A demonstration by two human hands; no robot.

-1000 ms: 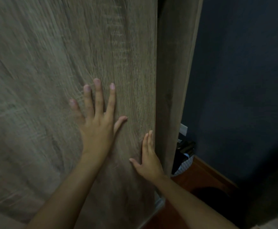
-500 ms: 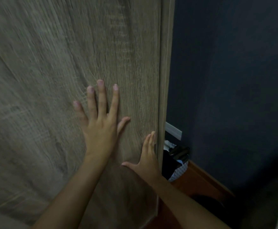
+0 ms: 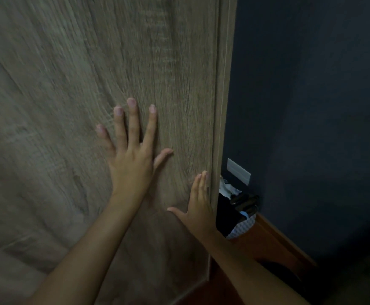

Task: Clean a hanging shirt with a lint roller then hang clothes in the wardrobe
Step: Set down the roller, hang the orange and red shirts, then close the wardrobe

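- Narrower now than a second ago, the dark gap beside the wardrobe door [image 3: 74,89] has all but closed: the door's right edge stands almost against the wardrobe side panel [image 3: 224,84], and both hands have travelled right with it.
- Neither hand grips anything. The left hand [image 3: 133,159] lies flat on the door face with fingers spread; the right hand [image 3: 199,205] is flat too, lower down, its fingertips [image 3: 204,176] just beside the door's edge.
- To finish the push well, I would keep both palms flat and press evenly, so the panel runs true.
- The main risk looks to be the right fingertips: they should stay on the face, not curl round the edge where door meets panel.
- Shirt, clothes and lint roller are out of sight; I take the clothes to be inside.
- Beyond the panel, dark items sit in a patterned basket [image 3: 242,227] on the floor by the dark blue wall [image 3: 311,106].
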